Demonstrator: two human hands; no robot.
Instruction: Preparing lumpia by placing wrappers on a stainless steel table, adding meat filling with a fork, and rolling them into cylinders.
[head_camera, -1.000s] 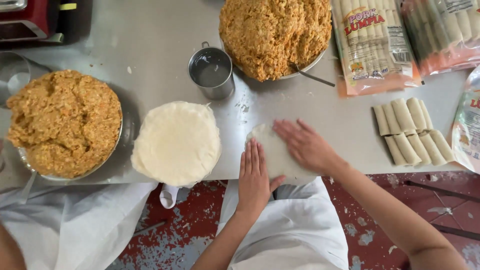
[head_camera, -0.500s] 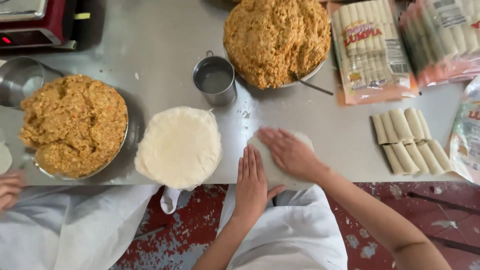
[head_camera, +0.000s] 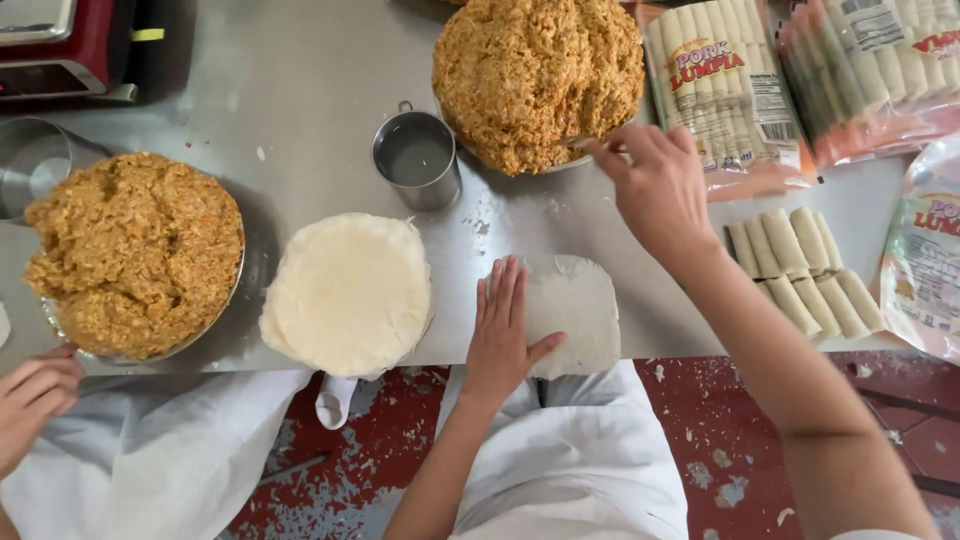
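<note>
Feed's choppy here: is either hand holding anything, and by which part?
Right hand grips a spoon handle at the filling bowl. Left hand lies flat on the wrapper, holding nothing.

On a steel table (head_camera: 300, 90), the left hand (head_camera: 503, 325) lies flat, palm down, on the left edge of a pale wrapper sheet (head_camera: 575, 310) spread at the table's near edge. The right hand (head_camera: 655, 185) is raised farther back, its fingers pinched on a spoon handle (head_camera: 590, 143) stuck into the heaped orange-brown filling (head_camera: 535, 70) in the far bowl. A small metal cup (head_camera: 418, 160) stands just left of that bowl. A round stack of wrappers (head_camera: 348, 292) sits left of the flat hand, and beyond it a second bowl of filling (head_camera: 130, 250). Finished rolls (head_camera: 805, 270) lie in a row at the right, near sealed packs of rolls (head_camera: 725, 85). Another person's hand (head_camera: 35, 400) shows at the lower left edge.
</note>
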